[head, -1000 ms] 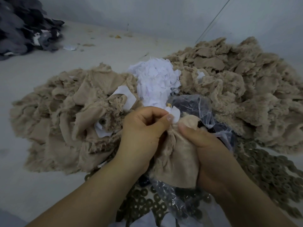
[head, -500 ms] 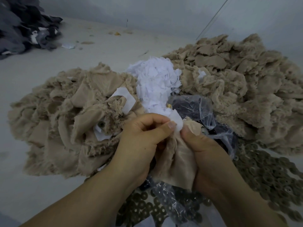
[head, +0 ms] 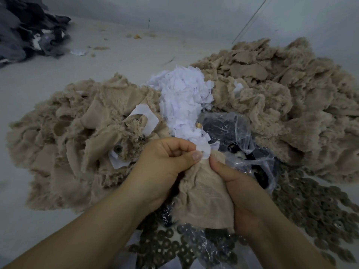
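Head view: left hand (head: 165, 167) pinches white disc (head: 204, 151), seemingly atop beige cloth (head: 204, 200) gripped by right hand (head: 246, 197).

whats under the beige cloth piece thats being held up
Below the beige cloth piece a clear plastic bag of dark parts and brown ring discs show. What lies straight beneath the cloth is covered.

Bunched beige fabric (head: 204, 200), white paper disc (head: 204, 152)

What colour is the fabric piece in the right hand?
Beige: the fabric piece shows best in the head view.
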`<state>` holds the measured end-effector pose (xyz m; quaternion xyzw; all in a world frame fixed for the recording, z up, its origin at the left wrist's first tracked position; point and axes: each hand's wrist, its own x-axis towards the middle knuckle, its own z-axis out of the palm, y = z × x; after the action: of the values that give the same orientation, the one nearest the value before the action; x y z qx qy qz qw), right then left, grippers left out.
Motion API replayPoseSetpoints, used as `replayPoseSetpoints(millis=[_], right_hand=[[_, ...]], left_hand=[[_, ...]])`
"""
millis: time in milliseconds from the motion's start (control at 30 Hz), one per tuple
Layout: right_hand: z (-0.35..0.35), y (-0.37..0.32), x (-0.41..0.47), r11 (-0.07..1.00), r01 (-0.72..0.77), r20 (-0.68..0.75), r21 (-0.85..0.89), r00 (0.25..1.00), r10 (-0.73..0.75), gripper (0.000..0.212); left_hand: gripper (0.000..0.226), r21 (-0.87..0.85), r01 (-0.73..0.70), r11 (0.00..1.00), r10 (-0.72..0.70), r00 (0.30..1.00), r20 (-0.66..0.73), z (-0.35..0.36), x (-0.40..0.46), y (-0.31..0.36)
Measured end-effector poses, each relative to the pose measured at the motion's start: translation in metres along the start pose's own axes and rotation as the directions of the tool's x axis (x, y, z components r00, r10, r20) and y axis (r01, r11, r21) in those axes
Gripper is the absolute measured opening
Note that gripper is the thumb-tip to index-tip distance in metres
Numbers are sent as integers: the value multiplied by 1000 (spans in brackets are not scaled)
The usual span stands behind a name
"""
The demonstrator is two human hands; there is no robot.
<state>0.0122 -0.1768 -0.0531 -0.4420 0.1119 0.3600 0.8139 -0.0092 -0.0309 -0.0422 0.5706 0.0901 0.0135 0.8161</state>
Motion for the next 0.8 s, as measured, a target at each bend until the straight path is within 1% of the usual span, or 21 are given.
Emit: replayPoseSetpoints(millis=[67, 133, 333, 500, 600, 700, 800], right_hand=[[-1, -1, 1, 999, -20, 12, 31, 1000, 20, 34], [-1, -2, 0, 998, -29, 24, 47, 999, 27, 35], [0, 2, -1, 992, -59, 37, 111, 998, 56, 38], [-1, 5, 0, 994, -25, 13, 103, 1000, 24, 38], [-2, 6, 1, 996, -26, 10, 89, 1000, 25, 36], [-3, 5, 1, 995, -49, 26, 88, 999, 47, 37], [-3, 4, 1, 995, -38, 38, 94, 999, 35, 37]], left_hand=[[6, -77, 46, 996, -43, 998, 35, 1, 3, 3], [5, -112, 64, 992, -58, 997, 56, 2, 5, 5], [9, -72, 88, 994, -83, 994, 65, -2, 8, 7], [11, -123, 124, 985, -124, 992, 10, -4, 9, 5], [12, -118, 103, 988, -105, 994, -16, -6, 8, 1], [4, -95, 45, 994, -47, 999, -19, -3, 6, -1], [1, -67, 9, 998, -12, 999, -52, -3, 8, -4]])
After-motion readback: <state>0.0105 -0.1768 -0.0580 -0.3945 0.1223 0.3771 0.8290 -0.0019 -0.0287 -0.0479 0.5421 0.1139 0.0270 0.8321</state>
